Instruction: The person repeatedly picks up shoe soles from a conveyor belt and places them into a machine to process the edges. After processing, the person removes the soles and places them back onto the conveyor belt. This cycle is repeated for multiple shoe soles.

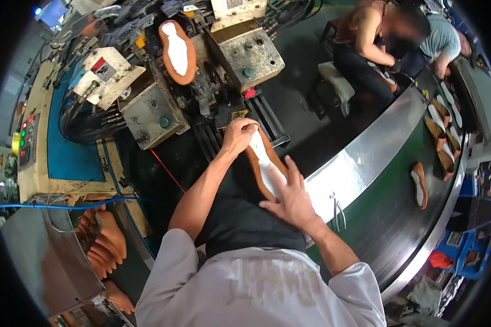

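A brown shoe upper with a white insole (262, 162) lies sole side up in front of my lap, slanting from upper left to lower right. My left hand (238, 137) is closed on its far end, thumb and fingers wrapped over the edge. Over the near end, my right hand (293, 195) is spread with its fingers apart, slightly blurred. Whether its fingertips touch the insole, I cannot tell. Beyond my hands, a second brown shoe upper with a white insole (178, 53) sits in the machine (202, 87), sole side up.
Pincers (337, 211) lie at the metal edge (360, 163) of the conveyor (365, 240) to my right. Farther along are one shoe (419, 185) and several more. Two people (365, 49) work at the far right. Brown pieces (105, 242) are stacked at the left, below a control panel (27, 139).
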The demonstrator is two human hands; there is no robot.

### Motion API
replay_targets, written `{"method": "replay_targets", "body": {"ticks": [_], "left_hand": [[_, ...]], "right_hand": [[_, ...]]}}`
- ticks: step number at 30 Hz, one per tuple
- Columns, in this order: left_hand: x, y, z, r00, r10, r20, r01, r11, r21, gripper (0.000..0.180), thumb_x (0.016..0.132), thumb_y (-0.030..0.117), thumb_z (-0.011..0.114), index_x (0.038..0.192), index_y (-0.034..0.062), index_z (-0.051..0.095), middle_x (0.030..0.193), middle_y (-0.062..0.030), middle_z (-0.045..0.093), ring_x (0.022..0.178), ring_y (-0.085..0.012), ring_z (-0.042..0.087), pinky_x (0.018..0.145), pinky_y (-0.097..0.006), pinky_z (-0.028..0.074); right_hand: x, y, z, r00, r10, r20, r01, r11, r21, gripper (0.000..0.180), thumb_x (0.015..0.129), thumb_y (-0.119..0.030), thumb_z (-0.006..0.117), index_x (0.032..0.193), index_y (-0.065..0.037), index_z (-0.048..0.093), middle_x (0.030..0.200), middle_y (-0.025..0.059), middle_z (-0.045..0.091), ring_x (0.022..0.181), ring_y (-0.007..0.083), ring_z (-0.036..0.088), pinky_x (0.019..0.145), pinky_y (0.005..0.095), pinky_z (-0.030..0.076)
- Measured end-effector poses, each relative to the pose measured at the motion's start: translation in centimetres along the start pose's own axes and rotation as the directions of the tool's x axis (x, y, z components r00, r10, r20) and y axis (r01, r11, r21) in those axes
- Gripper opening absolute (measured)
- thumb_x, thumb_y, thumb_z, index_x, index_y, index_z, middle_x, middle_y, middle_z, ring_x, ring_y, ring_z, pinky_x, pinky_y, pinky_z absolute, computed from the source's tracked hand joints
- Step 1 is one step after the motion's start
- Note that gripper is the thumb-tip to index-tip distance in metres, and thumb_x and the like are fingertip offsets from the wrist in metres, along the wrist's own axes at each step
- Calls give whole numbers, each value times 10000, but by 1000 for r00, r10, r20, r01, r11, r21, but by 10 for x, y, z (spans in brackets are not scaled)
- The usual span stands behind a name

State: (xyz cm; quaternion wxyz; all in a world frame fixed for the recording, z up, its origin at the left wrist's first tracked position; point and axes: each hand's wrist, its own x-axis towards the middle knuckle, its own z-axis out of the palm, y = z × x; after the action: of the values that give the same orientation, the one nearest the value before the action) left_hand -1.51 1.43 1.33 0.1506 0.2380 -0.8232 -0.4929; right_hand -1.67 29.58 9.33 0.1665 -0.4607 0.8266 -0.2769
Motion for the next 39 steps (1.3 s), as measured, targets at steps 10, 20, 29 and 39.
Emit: {"method": "replay_targets", "body": {"ticks": [10,20,29,39], "left_hand": [[-18,-28,5,961,-150,-231,120,983,-139,262,1036,155,652,1192,-14,779,1065,-221,797,1011,-331,769,904,-412,562],[-29,-22,2,909,-44,-415,64,997,35,254,1051,153,628,1189,-13,763,1050,-262,770,1006,-441,757,878,-487,582],[-20,-43,-45,983,-183,-23,157,898,-411,394,1079,232,642,1360,-39,703,1320,-87,740,1226,-213,667,1054,-386,505],[142,-13,-223,942,-242,-231,-32,620,-784,747,1081,323,686,1698,106,324,1538,-132,571,1368,-242,597,1136,-406,510]], "right_hand": [[11,-4,3,960,-238,148,274,909,-316,810,822,-256,849,1564,-415,563,1709,309,215,1416,570,425,914,557,669],[29,-3,1,943,-274,187,322,895,-309,798,803,-254,869,1536,-417,599,1705,321,229,1390,526,463,920,524,667],[36,3,-10,978,-188,87,197,974,-114,762,798,-231,860,1521,-347,648,1695,358,264,1387,536,502,1038,577,581],[123,-26,-73,960,-231,-156,202,963,-180,760,749,-144,847,1486,-262,701,1684,356,314,1377,540,532,1102,585,530]]}}
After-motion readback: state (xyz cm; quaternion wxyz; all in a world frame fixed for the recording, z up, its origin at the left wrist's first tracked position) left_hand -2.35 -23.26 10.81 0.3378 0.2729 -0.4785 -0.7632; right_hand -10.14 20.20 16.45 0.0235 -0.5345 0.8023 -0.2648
